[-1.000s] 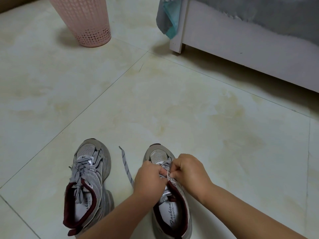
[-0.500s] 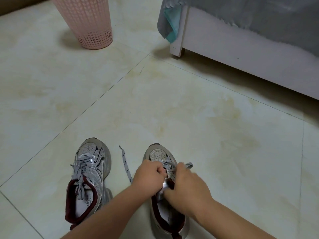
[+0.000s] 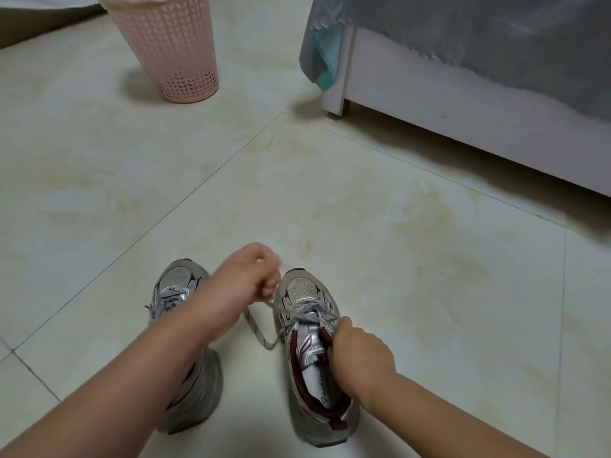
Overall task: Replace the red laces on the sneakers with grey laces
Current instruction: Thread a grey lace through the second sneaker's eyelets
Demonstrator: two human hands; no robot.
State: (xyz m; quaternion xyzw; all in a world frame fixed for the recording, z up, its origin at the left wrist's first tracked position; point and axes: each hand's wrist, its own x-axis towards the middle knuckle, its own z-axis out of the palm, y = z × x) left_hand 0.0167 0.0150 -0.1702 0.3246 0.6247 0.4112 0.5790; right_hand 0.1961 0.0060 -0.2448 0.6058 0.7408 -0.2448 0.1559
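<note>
Two grey sneakers with dark red collars stand side by side on the tiled floor, both threaded with grey laces. My right hand [image 3: 358, 355] grips the collar and tongue edge of the right sneaker [image 3: 310, 325]. My left hand [image 3: 246, 276] is raised between the toes and pinches a loose end of the grey lace [image 3: 256, 328], which trails down to the floor beside the right sneaker. My left forearm crosses over the left sneaker [image 3: 177, 292] and hides most of it. No red lace is in view.
A pink perforated basket [image 3: 172, 44] stands at the back left. A white bed frame [image 3: 463, 127] with a grey cover hanging over it fills the back right. Pale floor tiles [image 3: 363, 226] stretch between them and the shoes.
My left hand has left the eyelets and lifted forward and left, pulling the lace end out. My right hand has slid back from the laces to the collar of the right sneaker.
</note>
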